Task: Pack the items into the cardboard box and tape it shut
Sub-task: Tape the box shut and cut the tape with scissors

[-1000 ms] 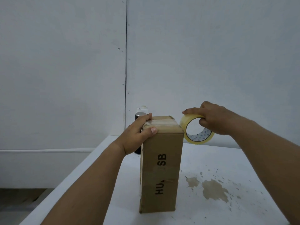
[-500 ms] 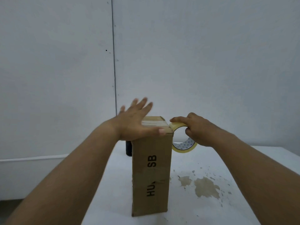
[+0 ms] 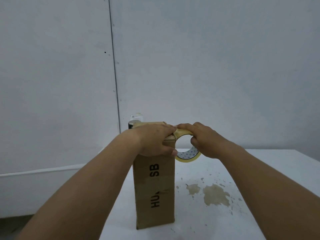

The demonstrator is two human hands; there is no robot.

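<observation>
A tall brown cardboard box (image 3: 154,191) with black lettering stands upright on the white table (image 3: 259,170), its top flaps closed. My left hand (image 3: 155,141) lies over the box's top right edge, thumb down the front face, pressing there. My right hand (image 3: 204,141) grips a roll of clear yellowish tape (image 3: 187,155) held right against the box's top right corner, index finger stretched along the roll's upper rim. The tape strip on the box top is hidden under my left hand.
A dark cylinder with a silver top (image 3: 132,125) stands behind the box, near the wall. Brownish stains (image 3: 214,194) mark the table to the right of the box. The table's left edge runs close to the box's left side.
My left hand went from flat on the box top to curled over its right edge. The tape roll in my right hand moved in against the box corner.
</observation>
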